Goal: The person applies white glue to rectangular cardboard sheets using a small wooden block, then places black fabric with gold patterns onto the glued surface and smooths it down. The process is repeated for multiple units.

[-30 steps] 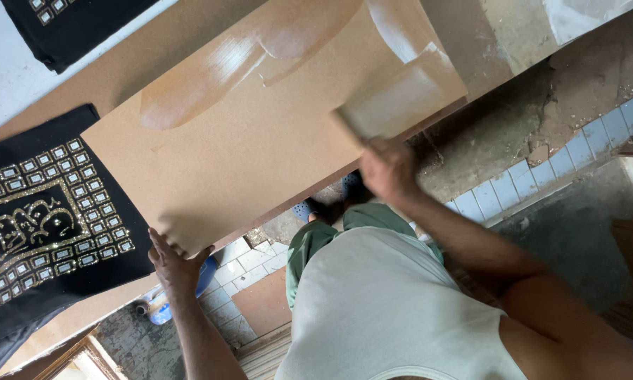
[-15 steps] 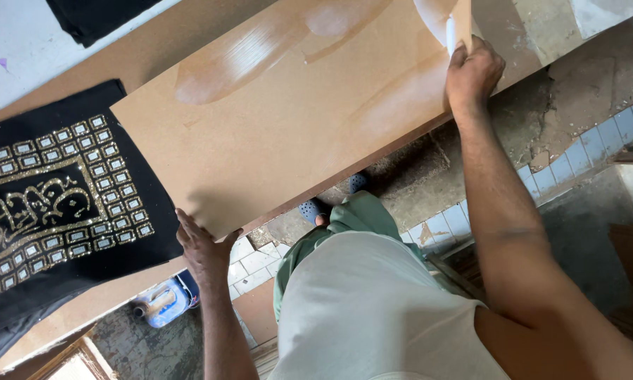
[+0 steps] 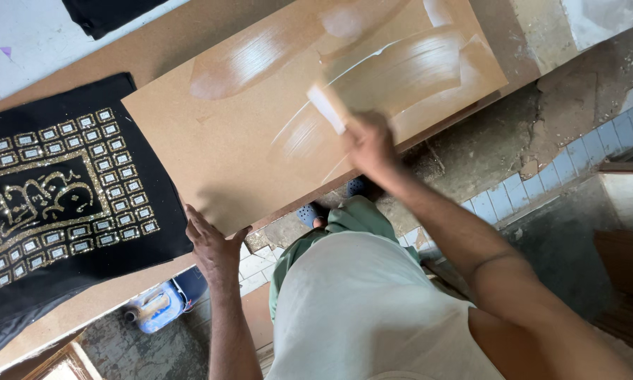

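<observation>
Nearest, the left hand (image 3: 214, 246) is spread, fingers splayed over the near corner of the brown board (image 3: 260, 151), pinning it against the counter (image 3: 190, 42). It grips nothing; it presses. That looks like the right job for it: the board overhangs the counter edge on the person's side, so a sweeping stroke could easily slide or tip it unless the corner stays weighted.

A little farther in, the right hand (image 3: 369, 144) is closed around a small pale scraper (image 3: 328, 107), a flat block blurred by its motion, its edge touching the board's surface. Wet, glossy streaks (image 3: 401, 70) fan across the far right part of the board, and another pale smear (image 3: 239, 63) lies toward the far left. Judging by these, the coat is uneven: the middle and the near strip look dry. To do it well, the scraper should stay at a low, steady angle, with long overlapping passes carrying the wet film from the thick patches into the bare areas, right out to the edges.

Beside the board on the left, touching or slightly under its edge, lies a black cloth (image 3: 56, 190) worked with gold squares and ornament. At the far edge a second dark cloth (image 3: 109, 10) shows only partly.

Counted: one board, one scraper, two dark cloths, two hands at work. Below the counter sits one blue container (image 3: 154, 309) on the floor.
</observation>
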The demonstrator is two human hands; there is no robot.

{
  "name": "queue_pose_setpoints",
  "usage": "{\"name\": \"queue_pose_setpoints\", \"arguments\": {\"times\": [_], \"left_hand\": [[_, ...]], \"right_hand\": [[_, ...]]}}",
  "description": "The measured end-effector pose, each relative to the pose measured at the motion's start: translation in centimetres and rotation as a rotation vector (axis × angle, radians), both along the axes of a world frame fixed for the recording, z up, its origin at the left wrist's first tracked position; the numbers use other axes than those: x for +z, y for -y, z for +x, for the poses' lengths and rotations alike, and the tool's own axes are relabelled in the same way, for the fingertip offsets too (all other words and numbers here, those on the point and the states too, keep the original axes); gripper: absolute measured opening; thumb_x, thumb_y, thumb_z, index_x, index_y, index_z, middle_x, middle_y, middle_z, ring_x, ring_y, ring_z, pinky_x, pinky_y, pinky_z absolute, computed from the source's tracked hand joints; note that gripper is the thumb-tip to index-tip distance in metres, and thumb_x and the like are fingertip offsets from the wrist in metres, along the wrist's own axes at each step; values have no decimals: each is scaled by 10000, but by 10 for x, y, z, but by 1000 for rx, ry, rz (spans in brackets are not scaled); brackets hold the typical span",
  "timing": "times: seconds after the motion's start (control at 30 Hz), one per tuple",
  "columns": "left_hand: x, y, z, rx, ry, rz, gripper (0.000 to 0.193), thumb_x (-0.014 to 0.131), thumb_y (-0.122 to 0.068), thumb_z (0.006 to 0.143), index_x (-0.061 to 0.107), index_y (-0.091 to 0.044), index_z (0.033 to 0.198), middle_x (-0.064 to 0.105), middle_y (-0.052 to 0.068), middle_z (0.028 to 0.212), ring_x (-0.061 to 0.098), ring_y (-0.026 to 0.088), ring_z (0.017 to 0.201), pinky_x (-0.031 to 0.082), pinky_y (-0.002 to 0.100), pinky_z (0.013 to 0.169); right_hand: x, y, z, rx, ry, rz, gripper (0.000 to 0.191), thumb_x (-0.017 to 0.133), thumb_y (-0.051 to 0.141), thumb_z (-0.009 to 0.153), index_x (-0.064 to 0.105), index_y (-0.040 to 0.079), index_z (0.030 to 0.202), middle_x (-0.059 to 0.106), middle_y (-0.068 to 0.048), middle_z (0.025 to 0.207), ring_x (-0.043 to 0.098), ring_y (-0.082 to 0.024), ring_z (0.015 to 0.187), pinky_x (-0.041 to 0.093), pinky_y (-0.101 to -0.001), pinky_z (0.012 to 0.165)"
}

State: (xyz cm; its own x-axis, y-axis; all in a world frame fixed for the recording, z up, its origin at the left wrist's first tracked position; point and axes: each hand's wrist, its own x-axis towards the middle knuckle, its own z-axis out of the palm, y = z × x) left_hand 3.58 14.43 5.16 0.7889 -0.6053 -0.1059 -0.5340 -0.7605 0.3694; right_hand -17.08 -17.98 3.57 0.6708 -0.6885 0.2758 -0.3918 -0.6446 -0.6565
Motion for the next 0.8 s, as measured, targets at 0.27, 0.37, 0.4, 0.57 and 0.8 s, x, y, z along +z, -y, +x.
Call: {"name": "queue_pose_setpoints", "arguments": {"times": [0.27, 0.37, 0.4, 0.57, 0.8], "left_hand": [[0, -4, 4, 43, -56, 67, 1411, 973, -428, 637, 41, 23, 1595, 413, 331, 1444, 644, 421, 1129, 609, 458, 877], [0, -4, 7, 42, -67, 105, 1426, 975, -441, 628, 35, 24, 1594, 417, 333, 1431, 655, 411, 1104, 612, 452, 857], [0, -3, 8, 41, -72, 113, 1428, 974, -443, 630, 32, 24, 1597, 420, 333, 1425, 659, 406, 1098, 613, 450, 852], [0, -5, 7, 47, -58, 85, 1438, 985, -426, 605, 41, 21, 1594, 435, 339, 1415, 650, 425, 1113, 608, 456, 856], [-2, -12, 5, 55, -28, 29, 1448, 994, -410, 594, 35, 29, 1587, 430, 373, 1431, 621, 456, 1163, 596, 465, 887]], "right_hand": [[3, 163, -33, -664, -274, -456, 83, 699, 27, 929, 720, 36, 850, 718, -123, 822, 703, -257, 730, 562, -403, 632], [-19, 77, 33, -384, -355, -526, 47, 646, -8, 889, 680, 19, 872, 671, -158, 889, 633, -276, 816, 497, -415, 751], [-25, 34, 59, -341, -377, -685, 50, 641, 33, 947, 667, 0, 919, 655, -147, 854, 628, -259, 783, 486, -379, 779], [-15, -127, 84, 395, -77, -552, 113, 636, 18, 1009, 653, -87, 1045, 662, -150, 886, 631, -206, 765, 567, -388, 750], [7, 19, 19, -217, -122, -1, 125, 624, -33, 972, 663, -3, 1087, 702, -122, 1074, 696, -182, 841, 599, -262, 629]]}}
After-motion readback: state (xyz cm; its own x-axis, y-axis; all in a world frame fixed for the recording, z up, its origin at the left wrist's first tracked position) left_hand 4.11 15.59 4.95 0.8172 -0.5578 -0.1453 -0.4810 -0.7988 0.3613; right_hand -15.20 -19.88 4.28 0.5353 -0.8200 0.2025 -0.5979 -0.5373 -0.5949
